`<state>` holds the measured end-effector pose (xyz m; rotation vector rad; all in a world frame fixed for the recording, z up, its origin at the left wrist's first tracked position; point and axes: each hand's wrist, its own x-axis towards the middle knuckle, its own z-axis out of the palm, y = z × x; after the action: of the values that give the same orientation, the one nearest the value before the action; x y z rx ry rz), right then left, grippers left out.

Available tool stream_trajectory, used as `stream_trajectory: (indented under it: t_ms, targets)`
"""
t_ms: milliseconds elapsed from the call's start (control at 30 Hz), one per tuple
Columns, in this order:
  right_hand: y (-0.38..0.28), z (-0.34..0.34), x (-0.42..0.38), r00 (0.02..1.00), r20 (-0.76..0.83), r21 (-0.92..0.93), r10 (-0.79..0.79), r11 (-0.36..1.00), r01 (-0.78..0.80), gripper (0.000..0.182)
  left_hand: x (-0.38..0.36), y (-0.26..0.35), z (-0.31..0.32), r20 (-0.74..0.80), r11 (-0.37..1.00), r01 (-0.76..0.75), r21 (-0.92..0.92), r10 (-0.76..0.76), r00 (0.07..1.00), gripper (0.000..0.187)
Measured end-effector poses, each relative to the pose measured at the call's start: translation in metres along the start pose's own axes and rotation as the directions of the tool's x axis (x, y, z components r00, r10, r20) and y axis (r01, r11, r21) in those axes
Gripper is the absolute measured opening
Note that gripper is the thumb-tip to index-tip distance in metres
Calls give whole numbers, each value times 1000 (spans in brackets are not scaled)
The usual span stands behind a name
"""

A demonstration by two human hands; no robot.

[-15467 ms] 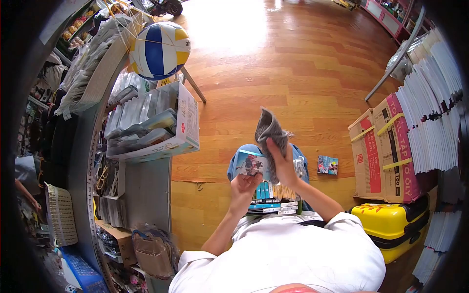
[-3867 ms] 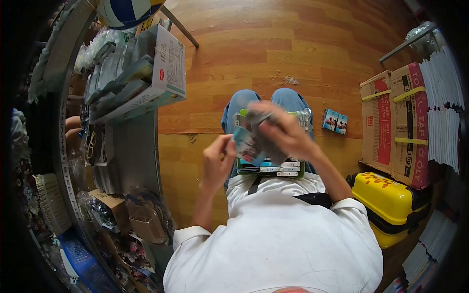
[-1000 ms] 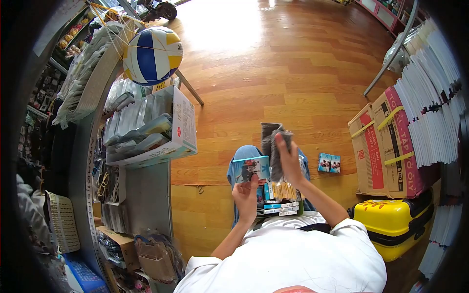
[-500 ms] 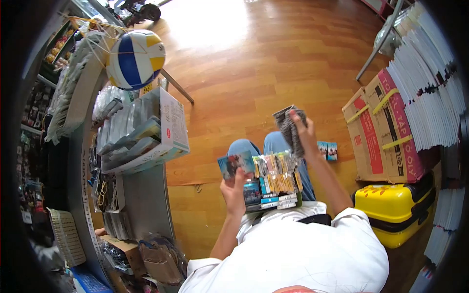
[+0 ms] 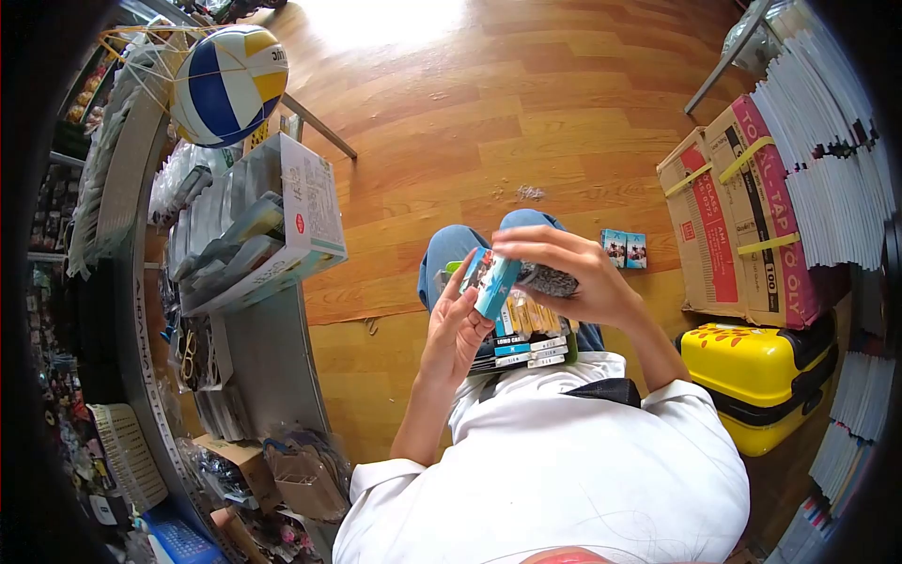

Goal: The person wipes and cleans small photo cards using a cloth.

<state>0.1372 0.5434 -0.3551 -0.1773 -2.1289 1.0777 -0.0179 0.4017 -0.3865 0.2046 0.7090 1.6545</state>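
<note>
My left hand [image 5: 458, 324] grips a small blue box [image 5: 492, 284] with a picture on its face, held tilted above my lap. Against the box's upper right end are the fingers of my right hand [image 5: 573, 273], which also holds a dark grey cloth [image 5: 547, 280], partly hidden under the palm. Below both hands, a tray of small packs [image 5: 531, 353] in yellow, white and blue rests on my lap, partly covered by the hands.
Two small blue boxes [image 5: 624, 249] lie on the wooden floor [image 5: 432, 141] beyond my right knee. Cartons [image 5: 728, 226] and a yellow case [image 5: 742, 376] stand at the right. At the left are a shelf, a box of packets [image 5: 315, 202] and a netted ball [image 5: 230, 86].
My hands have come together over my lap. The blue box has turned to show its side, and the grey cloth has moved down and left with my right hand. The view has shifted slightly.
</note>
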Motion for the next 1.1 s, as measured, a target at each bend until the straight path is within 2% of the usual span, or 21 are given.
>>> stream_trajectory:
  t_ms: [100, 133, 200, 233, 300, 333, 367, 400, 433, 500, 567, 600, 633, 667, 733, 767, 833, 900, 967, 1033, 1100]
  targets:
    - [3, 2, 1, 998, 27, -102, -53, 993, 56, 54, -5, 3, -2, 19, 998, 46, -31, -46, 999, 66]
    - [-1, 2, 2, 998, 28, -104, -55, 993, 58, 54, -7, 4, 1, 7, 1000, -11, 12, 11, 1000, 66]
    - [-15, 4, -3, 990, -47, 146, 136, 981, -128, 43, -7, -1, -7, 6, 987, -116, 114, 116, 993, 68]
    - [-11, 10, -12, 987, -58, 129, 151, 981, -142, 43, -6, -6, -8, 18, 990, -96, 106, 95, 995, 68]
    - [14, 25, -46, 889, -26, 112, 457, 885, -452, 34, -3, -23, -8, 138, 717, -412, 562, 410, 902, 73]
    - [18, 23, -62, 874, -54, 100, 484, 873, -477, 34, 0, -32, -14, 206, 672, -428, 604, 386, 899, 78]
    - [23, 19, -75, 786, 6, 314, 618, 745, -589, 31, 1, -37, -18, 217, 689, -413, 596, 356, 909, 78]
    - [26, 14, -88, 692, 98, 507, 716, 562, -653, 30, 2, -40, -19, 239, 676, -314, 667, 205, 949, 78]
    - [28, 8, -101, 624, 8, 553, 782, 516, -654, 27, 3, -43, -18, 246, 640, -221, 736, 51, 968, 79]
    - [28, -18, -123, 509, -138, 599, 850, 481, -640, 25, 8, -45, -15, 224, 553, -172, 815, -28, 974, 78]
    - [54, -36, -162, 349, -375, 632, 859, 513, -582, 24, 18, -43, -18, 363, 119, -398, 910, 242, 900, 73]
    - [77, -44, -186, 265, -445, 657, 855, 513, -553, 24, 21, -37, -18, 359, 53, -398, 916, 339, 870, 59]
    - [102, -50, -213, 176, -506, 679, 844, 516, -523, 25, 23, -31, -22, 365, 54, -403, 914, 331, 871, 59]
    - [124, -51, -236, 172, -511, 679, 842, 518, -520, 25, 24, -23, -29, 311, 51, -354, 934, 377, 872, 51]
    - [170, -49, -277, -166, -473, 812, 866, 354, -465, 24, 22, -9, -41, 251, 55, -302, 952, 429, 868, 44]
    - [191, -47, -296, -163, -472, 809, 867, 351, -472, 24, 19, -3, -48, 228, -9, -249, 968, 440, 869, 39]
    - [234, -40, -326, -2, -217, 972, 976, 216, -91, 25, 9, 5, -60, 194, -69, -183, 981, 461, 866, 35]
    - [263, -32, -331, -29, -224, 970, 974, 220, -100, 27, -4, 10, -74, 189, -171, -122, 978, 463, 866, 32]
    - [276, -25, -323, -171, -273, 957, 947, 250, -144, 28, -15, 11, -85, 156, -159, -91, 983, 470, 869, 30]
    - [282, -18, -327, -147, -277, 954, 950, 253, -163, 34, -21, 14, -89, 130, -144, -69, 987, 476, 870, 29]
    - [293, -13, -328, -372, -363, 908, 854, 234, -347, 40, -25, 14, -89, 124, -157, -55, 986, 471, 873, 28]
